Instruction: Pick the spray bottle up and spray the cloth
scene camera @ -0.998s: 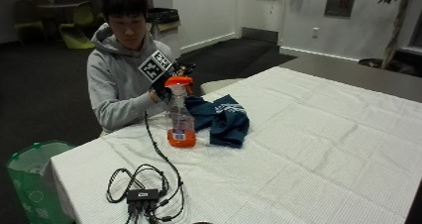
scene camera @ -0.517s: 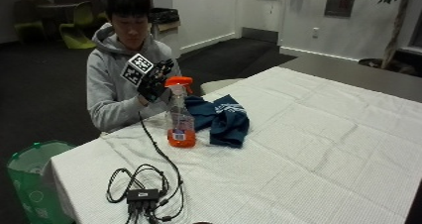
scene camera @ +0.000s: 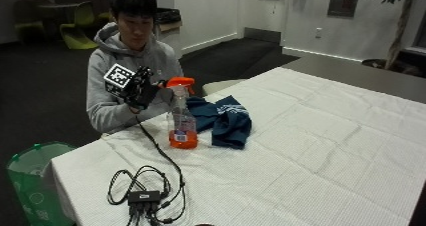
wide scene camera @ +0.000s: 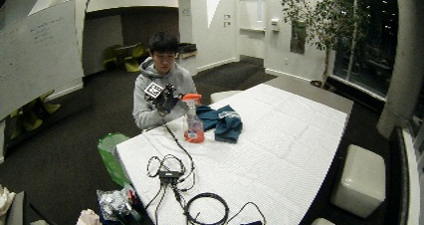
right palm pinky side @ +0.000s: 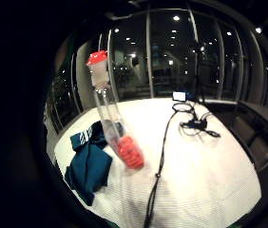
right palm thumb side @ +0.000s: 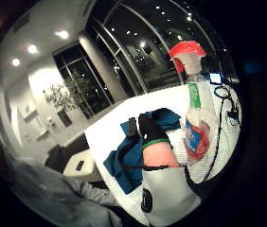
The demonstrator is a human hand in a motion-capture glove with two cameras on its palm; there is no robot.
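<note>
1. A green bin (scene camera: 30,181) stands on the floor just off the table's near corner.
2. The table (scene camera: 319,156) wears a white cloth; a black box with coiled cables (scene camera: 143,196) lies near its edge.
3. The gloved right hand (scene camera: 141,92) is raised just beside the bottle's orange head. It grips nothing; how far its fingers are spread, I cannot tell.
4. The spray bottle (scene camera: 181,117) stands upright on the table in front of the person, long axis vertical, orange liquid low in its clear body. Its nozzle points towards the teal cloth. Its green and blue labels carry nothing legible.
5. The teal cloth (scene camera: 223,120) lies crumpled just beside the bottle. It bears pale print I cannot read.
</note>
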